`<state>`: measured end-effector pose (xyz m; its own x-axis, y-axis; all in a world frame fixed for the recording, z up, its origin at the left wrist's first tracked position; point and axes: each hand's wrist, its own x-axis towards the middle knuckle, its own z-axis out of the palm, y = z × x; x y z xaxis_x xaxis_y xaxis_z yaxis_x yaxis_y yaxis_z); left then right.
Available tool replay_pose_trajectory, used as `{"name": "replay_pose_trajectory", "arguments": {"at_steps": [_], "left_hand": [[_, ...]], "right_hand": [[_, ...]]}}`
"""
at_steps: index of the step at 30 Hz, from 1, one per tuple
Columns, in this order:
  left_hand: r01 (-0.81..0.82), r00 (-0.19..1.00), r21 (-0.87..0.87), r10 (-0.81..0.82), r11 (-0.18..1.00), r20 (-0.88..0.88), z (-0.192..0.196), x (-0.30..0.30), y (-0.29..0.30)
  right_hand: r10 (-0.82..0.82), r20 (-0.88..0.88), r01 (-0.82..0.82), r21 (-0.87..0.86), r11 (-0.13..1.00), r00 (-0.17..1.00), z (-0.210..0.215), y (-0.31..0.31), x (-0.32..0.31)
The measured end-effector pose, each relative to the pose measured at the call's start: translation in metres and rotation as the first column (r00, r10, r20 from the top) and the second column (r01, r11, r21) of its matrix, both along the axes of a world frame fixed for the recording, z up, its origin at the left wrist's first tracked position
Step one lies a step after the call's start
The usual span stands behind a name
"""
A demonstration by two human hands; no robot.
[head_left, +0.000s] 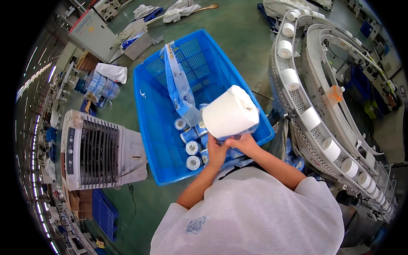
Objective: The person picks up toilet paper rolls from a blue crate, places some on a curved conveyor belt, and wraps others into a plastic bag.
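- I see a blue crate (148,136) holding wrapped rolls (192,148) and a bag (178,87).
- Around it: green floor (238,36), cooler (100,151), conveyor (300,99) carrying white rolls (290,79).
- The big roll (229,112), white, tilted, is above the crate.
- Left hand (217,154) and right hand (245,144) clasp it from below, fingers curled, some hidden.
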<state>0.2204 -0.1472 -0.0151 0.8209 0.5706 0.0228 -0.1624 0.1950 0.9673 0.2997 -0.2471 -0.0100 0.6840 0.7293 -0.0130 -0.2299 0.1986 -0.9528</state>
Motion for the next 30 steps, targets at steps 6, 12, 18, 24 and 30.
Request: {"name": "replay_pose_trajectory", "arguments": {"at_steps": [6, 12, 18, 24, 30], "left_hand": [[0.370, 0.921, -0.171, -0.337, 0.913, 0.194, 0.000, -0.009, 0.002], [0.376, 0.927, -0.683, -0.254, 0.626, 0.277, -0.007, -0.011, 0.032], [0.527, 0.850, -0.578, -0.383, 0.623, 0.362, -0.025, -0.024, 0.046], [0.235, 0.944, -0.966, -0.262, 0.108, 0.200, -0.006, -0.061, 0.009], [0.692, 0.544, -0.643, -0.823, 0.329, 0.165, 0.047, -0.032, 0.012]], "right_hand": [[-0.122, 0.511, 0.182, -0.068, 0.981, 0.851, -0.004, -0.014, 0.014], [-0.114, 0.703, 0.221, -0.063, 0.973, 0.702, 0.015, -0.019, 0.006], [0.364, 0.835, 0.170, -0.463, 0.870, 0.412, 0.034, -0.052, 0.003], [0.144, 0.990, 0.168, -0.143, 0.975, 0.002, 0.075, -0.086, -0.008], [-0.363, 0.842, 0.575, 0.078, 0.815, 0.400, 0.017, -0.159, 0.048]]}}
